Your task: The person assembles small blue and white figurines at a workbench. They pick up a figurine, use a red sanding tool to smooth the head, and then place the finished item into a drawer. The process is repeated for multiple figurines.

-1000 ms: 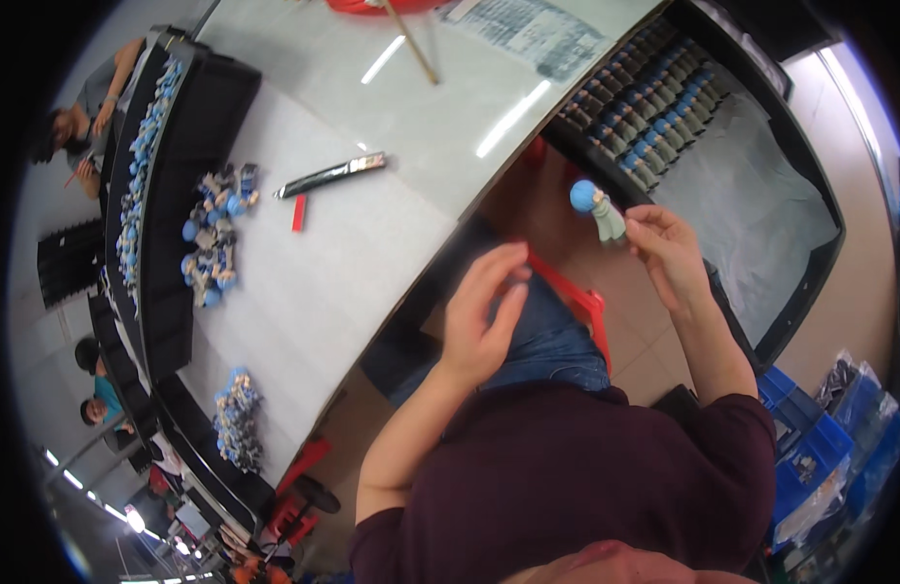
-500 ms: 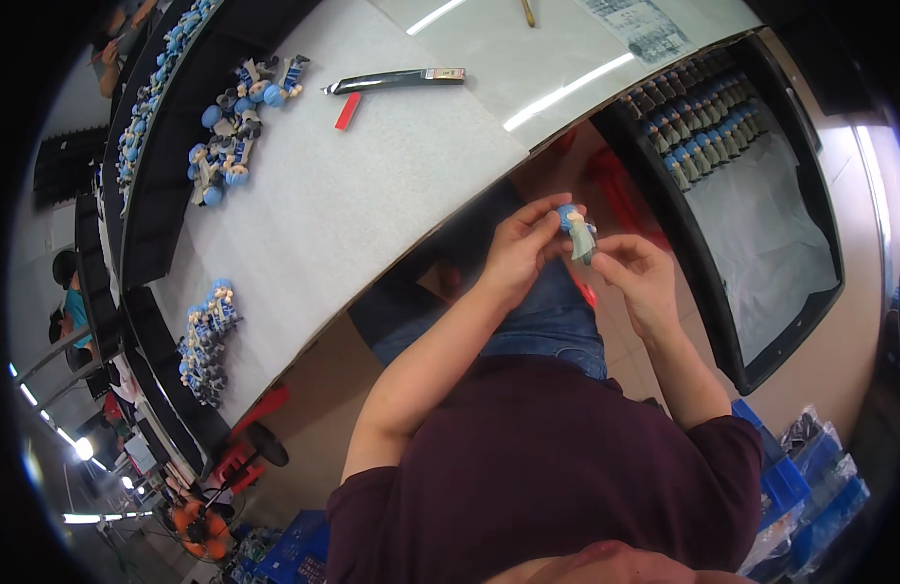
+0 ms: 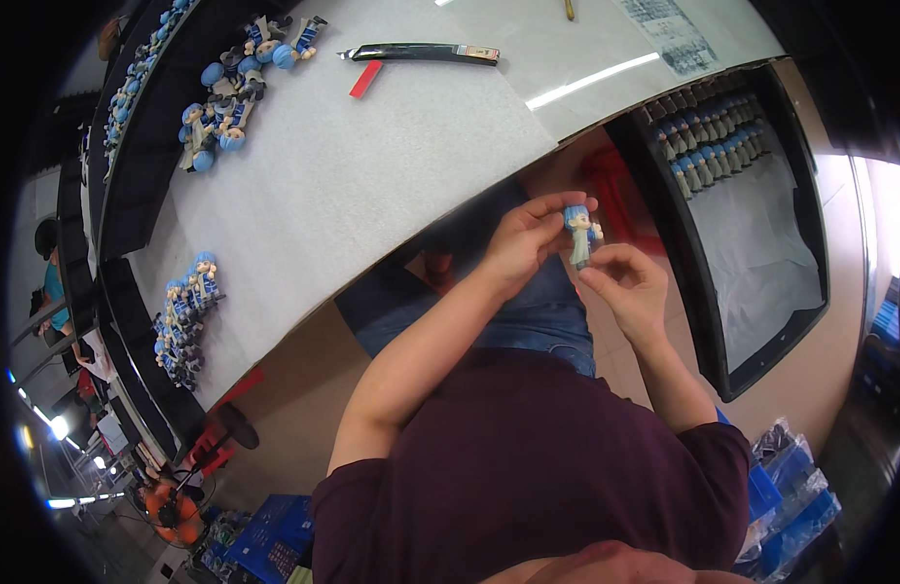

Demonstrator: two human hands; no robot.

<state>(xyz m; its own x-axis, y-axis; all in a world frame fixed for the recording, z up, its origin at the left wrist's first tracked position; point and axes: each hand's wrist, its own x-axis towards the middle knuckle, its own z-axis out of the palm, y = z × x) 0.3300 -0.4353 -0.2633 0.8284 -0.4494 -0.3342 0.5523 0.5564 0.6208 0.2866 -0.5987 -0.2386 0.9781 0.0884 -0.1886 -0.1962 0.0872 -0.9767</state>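
Note:
A small blue-haired figurine (image 3: 580,234) in a pale grey-green robe stands upright between my two hands, above my lap. My left hand (image 3: 524,240) pinches it near the head, with fingers curled behind it. At its base, the thumb and fingers of my right hand (image 3: 628,288) close on the lower end. Its face and front are turned partly toward me. On the table's left side lie a loose heap of similar figurines (image 3: 222,115) and a tighter cluster (image 3: 185,311) of them.
A cutter knife (image 3: 421,54) and a red strip (image 3: 366,79) lie on the white-covered table (image 3: 372,175). To the right, a black tray (image 3: 727,375) lined with a white sheet (image 3: 756,263) holds rows of figurines (image 3: 708,161). Blue bins (image 3: 275,535) stand on the floor.
The figurine has turned so more of its face and front shows. Both hands keep their hold on it. My view has shifted slightly, moving the table and tray in the picture.

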